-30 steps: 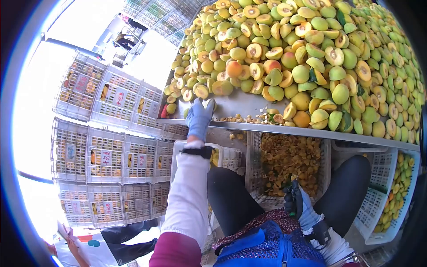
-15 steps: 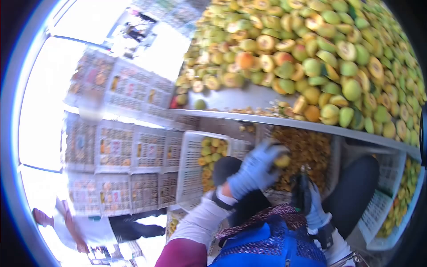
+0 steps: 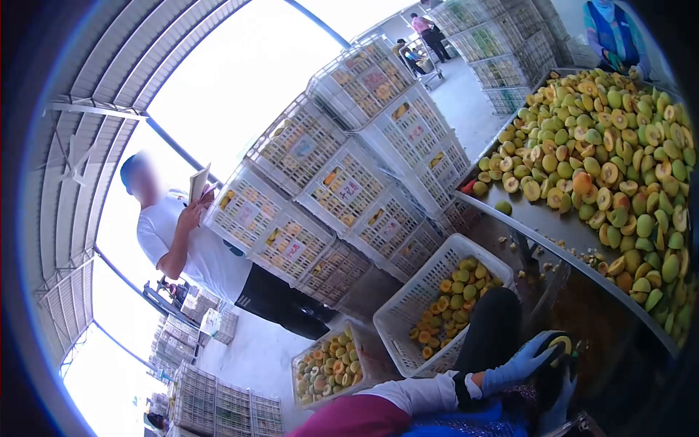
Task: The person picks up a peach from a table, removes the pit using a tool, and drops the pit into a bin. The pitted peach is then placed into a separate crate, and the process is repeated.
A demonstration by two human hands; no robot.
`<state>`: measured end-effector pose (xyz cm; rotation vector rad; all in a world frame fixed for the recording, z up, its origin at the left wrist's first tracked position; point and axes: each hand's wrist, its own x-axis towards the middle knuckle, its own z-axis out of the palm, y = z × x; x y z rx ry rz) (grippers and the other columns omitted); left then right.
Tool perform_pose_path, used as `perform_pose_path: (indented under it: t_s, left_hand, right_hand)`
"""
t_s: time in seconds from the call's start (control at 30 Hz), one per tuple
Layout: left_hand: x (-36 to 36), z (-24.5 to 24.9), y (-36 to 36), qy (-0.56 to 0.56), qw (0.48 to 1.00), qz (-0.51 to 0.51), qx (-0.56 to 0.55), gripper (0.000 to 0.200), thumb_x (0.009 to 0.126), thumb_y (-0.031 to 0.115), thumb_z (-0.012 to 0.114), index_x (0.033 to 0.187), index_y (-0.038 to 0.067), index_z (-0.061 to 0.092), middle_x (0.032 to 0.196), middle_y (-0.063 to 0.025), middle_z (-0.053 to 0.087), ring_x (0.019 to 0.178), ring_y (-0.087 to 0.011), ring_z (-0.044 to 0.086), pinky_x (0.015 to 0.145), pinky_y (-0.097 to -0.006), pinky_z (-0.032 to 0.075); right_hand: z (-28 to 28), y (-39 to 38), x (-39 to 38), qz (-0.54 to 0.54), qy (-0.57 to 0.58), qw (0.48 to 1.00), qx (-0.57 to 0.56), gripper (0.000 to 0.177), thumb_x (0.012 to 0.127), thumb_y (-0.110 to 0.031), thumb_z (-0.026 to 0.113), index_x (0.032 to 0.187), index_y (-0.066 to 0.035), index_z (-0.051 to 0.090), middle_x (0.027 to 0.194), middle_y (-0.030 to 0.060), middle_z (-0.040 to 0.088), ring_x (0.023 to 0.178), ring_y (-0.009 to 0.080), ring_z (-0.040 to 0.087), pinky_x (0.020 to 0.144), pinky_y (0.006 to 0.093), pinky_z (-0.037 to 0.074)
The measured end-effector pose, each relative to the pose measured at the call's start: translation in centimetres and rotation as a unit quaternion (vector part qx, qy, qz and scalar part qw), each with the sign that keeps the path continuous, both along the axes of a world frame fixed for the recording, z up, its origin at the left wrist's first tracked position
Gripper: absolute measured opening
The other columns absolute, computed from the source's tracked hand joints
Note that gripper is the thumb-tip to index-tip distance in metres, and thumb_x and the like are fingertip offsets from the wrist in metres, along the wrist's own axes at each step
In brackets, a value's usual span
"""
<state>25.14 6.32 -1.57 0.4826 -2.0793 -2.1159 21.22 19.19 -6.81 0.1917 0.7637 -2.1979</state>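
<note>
My left hand (image 3: 518, 366), in a pale blue-white glove, is closed around a yellow peach (image 3: 561, 344) near the right of the head view. Close beside it, lower down, my right hand (image 3: 562, 399) shows only in part, also gloved and in shadow. It grips a dark tool (image 3: 547, 380) whose shape is hard to make out. Above the hands, a metal table (image 3: 526, 211) carries a big heap of whole and halved peaches (image 3: 619, 156). A white crate (image 3: 397, 320) with peach halves (image 3: 455, 298) stands beside my knee.
A second crate (image 3: 297, 379) of peach halves stands on the floor. Tall stacks of filled crates (image 3: 349, 186) rise ahead. A person in a white shirt (image 3: 196, 251) stands at left, holding a notepad (image 3: 199, 182). Another person (image 3: 615, 36) is at the table's far end.
My view has swung up and left, so the hands now sit lower and farther right. The left hand still holds a peach, brought closer to the right hand. The standing person now shows upright.
</note>
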Motion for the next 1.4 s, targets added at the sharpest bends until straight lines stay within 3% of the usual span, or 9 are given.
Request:
perform_pose_path:
  t_s: [0.07,0.33,0.5,0.6,0.63,0.73,0.83,0.93,1.4]
  left_hand:
    - [0.3,-1.5,-0.4,-0.019,0.999,0.022,-0.036,0.043,0.097,0.03,0.052,0.13,0.002,0.047,0.118,-0.0094,0.059,0.11,-0.0137,0.052,0.096,-0.0292,0.042]
    - [0.9,-2.6,-1.9,-0.02,0.997,0.015,0.072,0.036,0.097,0.03,0.052,0.119,0.002,0.055,0.103,-0.0029,0.06,0.098,-0.0102,0.052,0.089,-0.0262,0.043]
    - [1.3,-3.0,-2.1,-0.006,0.996,0.086,-0.032,0.036,0.095,0.027,0.057,0.119,-0.001,0.056,0.106,-0.0044,0.061,0.098,-0.0111,0.055,0.089,-0.0264,0.045]
    - [0.9,-0.4,-2.3,-0.009,0.996,0.075,0.046,0.026,0.093,0.02,0.058,0.11,0.0,0.059,0.096,-0.0038,0.06,0.088,-0.01,0.058,0.076,-0.0254,0.048]
    - [0.7,-0.8,-2.1,-0.038,0.985,0.113,0.123,0.024,0.093,0.018,0.058,0.11,0.001,0.06,0.093,-0.0046,0.061,0.085,-0.0127,0.06,0.072,-0.0273,0.05]
    - [0.5,0.1,-1.1,-0.02,0.996,0.084,0.038,0.034,0.098,0.027,0.047,0.113,-0.001,0.059,0.095,-0.0074,0.063,0.083,-0.0141,0.062,0.073,-0.0272,0.052]
    - [0.2,3.2,0.2,-0.038,0.992,0.014,0.117,0.035,0.099,0.028,0.048,0.113,-0.002,0.059,0.099,-0.007,0.064,0.089,-0.0126,0.061,0.08,-0.0273,0.05]
    - [0.0,3.6,0.6,-0.054,0.989,0.021,0.137,0.037,0.1,0.031,0.045,0.11,-0.002,0.059,0.097,-0.008,0.063,0.088,-0.0141,0.062,0.079,-0.028,0.051]
    - [0.3,4.8,2.0,0.019,0.991,0.038,-0.128,0.033,0.099,0.024,0.042,0.102,-0.004,0.061,0.094,-0.0104,0.065,0.085,-0.0159,0.06,0.078,-0.0285,0.048]
  right_hand:
    - [0.6,-0.2,0.1,0.016,-0.055,0.998,-0.029,0.032,0.095,-0.021,0.055,0.122,-0.004,0.051,0.105,0.007,0.06,0.092,0.0175,0.061,0.081,0.029,0.052]
    - [1.6,1.1,0.6,0.07,0.271,0.957,0.068,0.059,0.094,-0.006,0.055,0.146,-0.005,0.027,0.13,0.0102,0.047,0.113,0.0189,0.049,0.094,0.0296,0.044]
    - [-2.4,0.7,0.5,-0.012,0.143,0.985,0.09,0.025,0.093,-0.009,0.057,0.117,-0.006,0.051,0.099,0.0023,0.057,0.084,0.0113,0.057,0.073,0.0244,0.05]
    - [2.8,3.2,-0.2,0.008,0.091,0.99,0.107,0.014,0.097,-0.013,0.051,0.109,-0.007,0.056,0.085,-0.0007,0.057,0.074,0.0067,0.056,0.064,0.0212,0.048]
    - [2.3,3.5,0.2,-0.031,0.082,0.992,0.095,0.015,0.098,-0.014,0.05,0.109,-0.007,0.056,0.086,-0.0008,0.058,0.074,0.0073,0.057,0.063,0.022,0.048]
    - [1.2,3.8,1.5,-0.059,-0.03,0.998,0.014,0.026,0.091,-0.01,0.052,0.115,0.0,0.052,0.096,0.0079,0.061,0.078,0.0202,0.061,0.067,0.0316,0.049]
    - [6.2,3.7,1.6,0.073,0.372,0.898,0.223,0.024,0.086,-0.008,0.055,0.108,0.0,0.052,0.09,0.0144,0.062,0.074,0.0306,0.062,0.063,0.0366,0.047]
    - [7.7,3.6,1.0,0.112,0.467,0.804,0.352,0.017,0.085,-0.006,0.055,0.101,-0.002,0.051,0.082,0.019,0.06,0.076,0.0367,0.062,0.062,0.0391,0.046]
    - [8.6,3.7,1.6,0.11,0.553,0.695,0.446,0.031,0.085,-0.027,0.062,0.097,-0.004,0.045,0.074,0.0198,0.059,0.068,0.0396,0.061,0.058,0.047,0.047]
